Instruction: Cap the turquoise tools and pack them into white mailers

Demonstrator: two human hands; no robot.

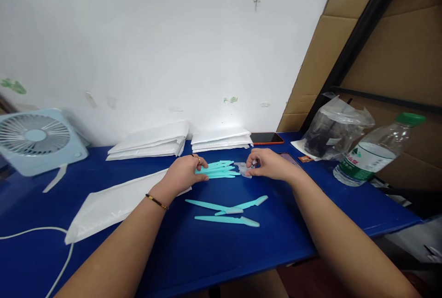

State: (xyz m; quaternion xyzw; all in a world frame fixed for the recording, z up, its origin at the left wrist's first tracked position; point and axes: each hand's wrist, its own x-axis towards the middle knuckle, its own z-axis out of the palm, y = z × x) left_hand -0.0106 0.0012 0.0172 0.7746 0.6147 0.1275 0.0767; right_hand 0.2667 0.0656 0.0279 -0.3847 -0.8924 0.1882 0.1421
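My left hand is closed around the handle ends of a bundle of turquoise eyebrow razors, thumb on the near side and fingers on the far side. The razors lie side by side with their other ends pointing right. At those ends my right hand pinches clear plastic blade covers; how many it grips I cannot tell. Closer to me lie a few loose eyebrow razors, two of them crossed. A long white padded mailer lies flat under my left wrist.
White mailers stand stacked against the wall, one pile left, another beside a phone. A blue fan is at far left, its white cable in front. On the right are a bagged cup and a water bottle.
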